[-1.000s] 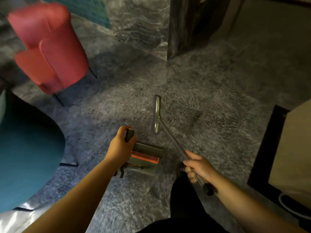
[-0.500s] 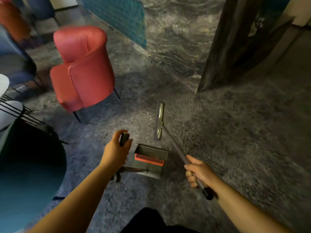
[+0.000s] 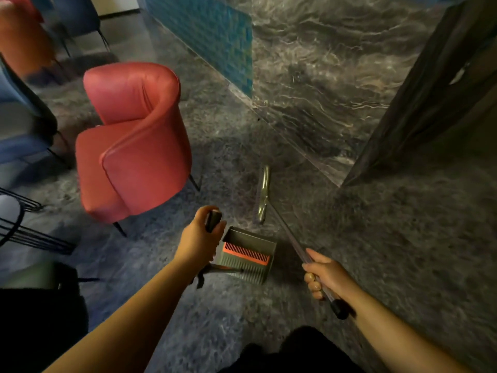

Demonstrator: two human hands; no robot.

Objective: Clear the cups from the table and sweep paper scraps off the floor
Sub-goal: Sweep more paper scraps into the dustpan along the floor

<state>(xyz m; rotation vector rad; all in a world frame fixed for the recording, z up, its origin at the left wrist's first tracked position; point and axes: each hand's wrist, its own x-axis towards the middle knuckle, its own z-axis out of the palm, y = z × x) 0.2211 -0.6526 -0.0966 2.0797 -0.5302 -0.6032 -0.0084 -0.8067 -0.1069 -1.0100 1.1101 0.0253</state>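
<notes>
A person's left hand is gripping the dark handle of a grey dustpan, fingers curled round the grip, thumb toward the far side. The dustpan is sitting low over the grey marbled floor, just right of that hand, with an orange comb strip running across its mouth. The right hand is clenching the slim metal shaft of a broom, knuckles folded round it near the black end cap. The shaft is slanting away to the far left, ending in a narrow broom head that is lying on the floor just beyond the dustpan. No paper scraps or cups can be made out on the floor near the tools, and no brand or writing is readable on either tool. To the left, a red armchair is standing on thin dark legs, with blurred blue and orange seats behind it. A teal tiled panel and a marble wall are rising at the far side.
</notes>
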